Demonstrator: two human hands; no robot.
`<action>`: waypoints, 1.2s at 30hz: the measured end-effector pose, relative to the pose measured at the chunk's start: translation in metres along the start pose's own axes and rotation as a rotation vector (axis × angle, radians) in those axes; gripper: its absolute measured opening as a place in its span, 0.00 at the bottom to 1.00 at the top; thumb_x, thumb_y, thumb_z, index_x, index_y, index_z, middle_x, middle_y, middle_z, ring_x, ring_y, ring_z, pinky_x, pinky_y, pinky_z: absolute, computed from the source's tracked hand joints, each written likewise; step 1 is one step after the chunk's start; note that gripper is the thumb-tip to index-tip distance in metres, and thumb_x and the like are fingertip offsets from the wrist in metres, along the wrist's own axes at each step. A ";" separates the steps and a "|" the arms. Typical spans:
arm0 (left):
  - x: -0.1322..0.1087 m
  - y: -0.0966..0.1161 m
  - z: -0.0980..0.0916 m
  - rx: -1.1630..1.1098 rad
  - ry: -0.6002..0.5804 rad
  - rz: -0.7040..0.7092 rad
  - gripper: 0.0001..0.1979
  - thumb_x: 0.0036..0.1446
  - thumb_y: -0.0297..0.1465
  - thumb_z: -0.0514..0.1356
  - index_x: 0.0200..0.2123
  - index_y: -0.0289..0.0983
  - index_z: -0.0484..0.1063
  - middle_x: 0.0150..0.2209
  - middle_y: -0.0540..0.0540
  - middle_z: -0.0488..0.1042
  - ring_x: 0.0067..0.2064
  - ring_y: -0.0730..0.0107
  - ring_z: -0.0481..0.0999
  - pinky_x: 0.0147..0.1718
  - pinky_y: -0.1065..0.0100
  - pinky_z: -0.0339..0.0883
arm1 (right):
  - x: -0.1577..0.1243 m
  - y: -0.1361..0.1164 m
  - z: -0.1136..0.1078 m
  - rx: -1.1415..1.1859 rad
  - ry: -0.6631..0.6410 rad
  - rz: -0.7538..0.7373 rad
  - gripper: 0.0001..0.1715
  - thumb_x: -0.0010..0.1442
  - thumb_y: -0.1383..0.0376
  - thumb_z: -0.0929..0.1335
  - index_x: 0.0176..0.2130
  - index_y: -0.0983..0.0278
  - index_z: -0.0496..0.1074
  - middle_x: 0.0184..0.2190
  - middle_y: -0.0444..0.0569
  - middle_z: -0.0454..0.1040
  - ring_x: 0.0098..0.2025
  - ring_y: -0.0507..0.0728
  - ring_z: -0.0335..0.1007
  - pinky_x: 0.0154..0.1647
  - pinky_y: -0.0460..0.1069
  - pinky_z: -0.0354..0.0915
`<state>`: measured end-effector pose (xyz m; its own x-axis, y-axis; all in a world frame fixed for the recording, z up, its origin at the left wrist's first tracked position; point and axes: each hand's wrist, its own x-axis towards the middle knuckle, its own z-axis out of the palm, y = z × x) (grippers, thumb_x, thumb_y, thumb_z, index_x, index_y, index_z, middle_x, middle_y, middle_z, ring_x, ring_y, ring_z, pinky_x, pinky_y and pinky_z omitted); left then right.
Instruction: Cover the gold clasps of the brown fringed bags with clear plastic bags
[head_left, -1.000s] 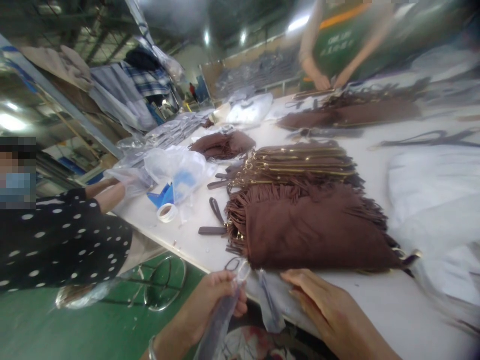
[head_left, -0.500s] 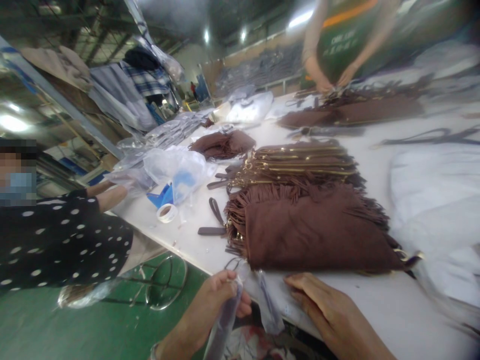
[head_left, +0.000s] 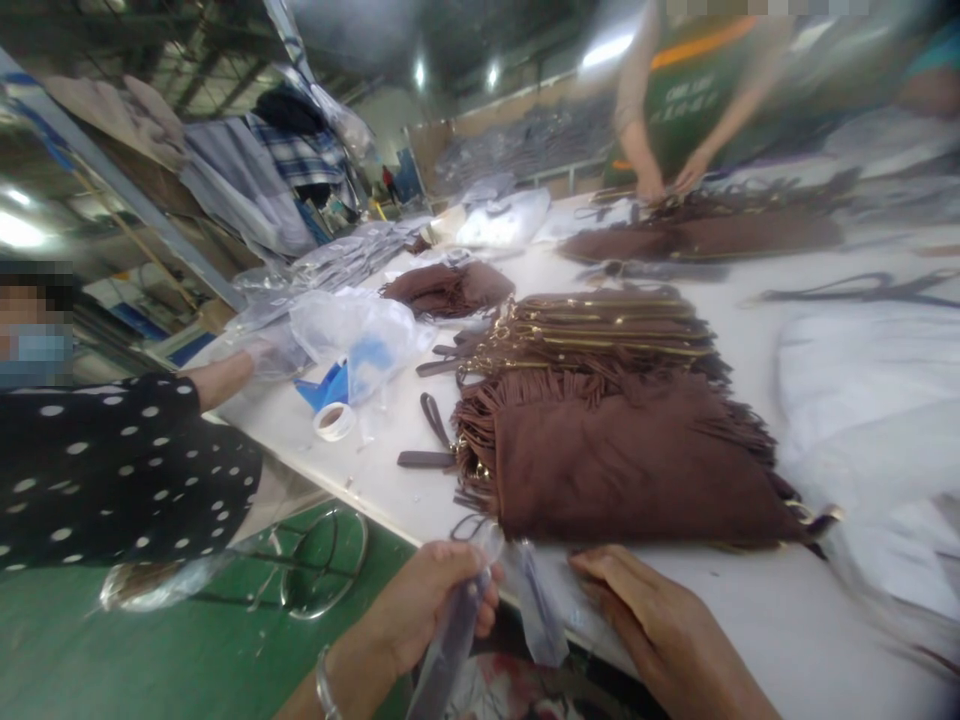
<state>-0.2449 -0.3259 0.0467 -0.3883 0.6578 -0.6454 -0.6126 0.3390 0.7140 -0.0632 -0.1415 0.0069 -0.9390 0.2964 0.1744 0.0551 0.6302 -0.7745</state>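
My left hand [head_left: 431, 605] is closed around a dark strap in a clear plastic sleeve [head_left: 450, 650] at the front edge of the table. The strap loops up over the edge, and its other wrapped end [head_left: 541, 605] hangs down between my hands. To its right, my right hand [head_left: 645, 615] lies at the edge with fingers stretched out, gripping nothing that I can see; its thumb is hidden. Just beyond both hands, a brown fringed bag [head_left: 630, 460] rests flat, in front of a row of similar bags with gold zips [head_left: 607, 325].
White tape roll [head_left: 334, 421], blue piece [head_left: 324, 385] and clear plastic bags [head_left: 352, 325] lie left. White wrapping [head_left: 862, 400] is on the right. A person in a polka-dot garment [head_left: 127, 470] stands left; another person's hands [head_left: 667, 185] work at the far side. A stool [head_left: 326, 565] stands below.
My left hand has shifted slightly right with the wrapped strap. My right hand stays nearly where it was. The person at left has an arm reaching a little further over the table.
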 end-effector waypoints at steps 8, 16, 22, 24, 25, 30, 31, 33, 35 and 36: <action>0.005 -0.003 0.003 0.099 0.095 0.077 0.16 0.52 0.39 0.64 0.29 0.28 0.74 0.22 0.45 0.72 0.19 0.76 0.69 0.21 0.75 0.61 | -0.001 0.001 0.002 0.013 -0.006 0.018 0.15 0.70 0.68 0.57 0.48 0.58 0.68 0.45 0.48 0.74 0.47 0.55 0.73 0.49 0.50 0.68; 0.009 -0.012 0.006 0.166 0.182 0.146 0.13 0.55 0.37 0.60 0.27 0.31 0.71 0.20 0.48 0.70 0.17 0.79 0.65 0.18 0.78 0.54 | -0.003 0.003 0.006 -0.012 0.028 0.020 0.13 0.70 0.67 0.57 0.47 0.58 0.67 0.45 0.49 0.73 0.47 0.55 0.72 0.48 0.49 0.67; 0.001 -0.010 0.000 0.112 0.046 0.179 0.19 0.55 0.43 0.64 0.29 0.31 0.71 0.25 0.45 0.73 0.21 0.77 0.69 0.23 0.76 0.59 | -0.002 0.006 0.007 -0.039 -0.002 0.022 0.14 0.70 0.67 0.56 0.48 0.58 0.67 0.44 0.48 0.72 0.47 0.55 0.72 0.47 0.49 0.67; -0.003 -0.011 -0.003 0.113 -0.012 0.185 0.20 0.57 0.44 0.63 0.28 0.30 0.71 0.26 0.44 0.73 0.23 0.76 0.70 0.24 0.76 0.59 | -0.002 0.007 0.008 -0.049 -0.003 0.017 0.14 0.70 0.67 0.56 0.48 0.57 0.66 0.45 0.48 0.72 0.47 0.55 0.72 0.47 0.49 0.67; -0.004 -0.011 -0.003 0.114 -0.036 0.187 0.19 0.57 0.43 0.63 0.29 0.30 0.72 0.26 0.44 0.73 0.24 0.75 0.71 0.25 0.76 0.59 | -0.001 0.007 0.008 -0.056 0.000 0.013 0.13 0.70 0.67 0.56 0.48 0.57 0.66 0.45 0.49 0.72 0.47 0.55 0.72 0.47 0.49 0.68; -0.008 -0.011 -0.005 0.031 -0.134 0.209 0.17 0.49 0.33 0.70 0.39 0.29 0.74 0.32 0.42 0.75 0.28 0.73 0.73 0.29 0.74 0.64 | -0.001 0.006 0.007 -0.124 0.034 -0.041 0.13 0.70 0.68 0.57 0.47 0.57 0.66 0.44 0.48 0.74 0.46 0.53 0.74 0.45 0.46 0.70; -0.008 -0.010 -0.005 0.000 -0.151 0.201 0.19 0.48 0.32 0.71 0.42 0.29 0.73 0.33 0.42 0.75 0.28 0.73 0.74 0.30 0.73 0.65 | -0.002 0.004 0.006 -0.153 0.056 -0.064 0.13 0.69 0.67 0.57 0.47 0.57 0.67 0.43 0.47 0.75 0.45 0.53 0.75 0.45 0.45 0.70; -0.011 -0.010 -0.008 -0.060 -0.173 0.156 0.21 0.50 0.31 0.70 0.45 0.30 0.72 0.35 0.41 0.76 0.29 0.71 0.75 0.32 0.71 0.67 | -0.002 0.000 0.003 -0.228 0.117 -0.130 0.12 0.69 0.67 0.59 0.48 0.57 0.67 0.42 0.46 0.77 0.44 0.52 0.77 0.45 0.43 0.71; -0.015 -0.013 -0.012 -0.089 -0.185 0.099 0.18 0.56 0.35 0.66 0.45 0.30 0.70 0.36 0.38 0.76 0.30 0.69 0.77 0.32 0.69 0.68 | -0.002 -0.005 0.002 -0.293 0.168 -0.208 0.13 0.68 0.67 0.60 0.49 0.57 0.68 0.42 0.46 0.78 0.44 0.52 0.78 0.45 0.42 0.71; -0.018 -0.015 -0.015 -0.088 -0.189 0.077 0.17 0.58 0.37 0.64 0.45 0.29 0.70 0.36 0.37 0.76 0.30 0.69 0.77 0.31 0.69 0.68 | -0.002 -0.007 0.003 -0.310 0.177 -0.239 0.14 0.67 0.67 0.60 0.49 0.57 0.68 0.43 0.46 0.78 0.44 0.51 0.78 0.45 0.41 0.71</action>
<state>-0.2390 -0.3528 0.0432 -0.3056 0.7963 -0.5220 -0.6471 0.2285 0.7274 -0.0624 -0.1490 0.0102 -0.8667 0.2171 0.4491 -0.0324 0.8740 -0.4849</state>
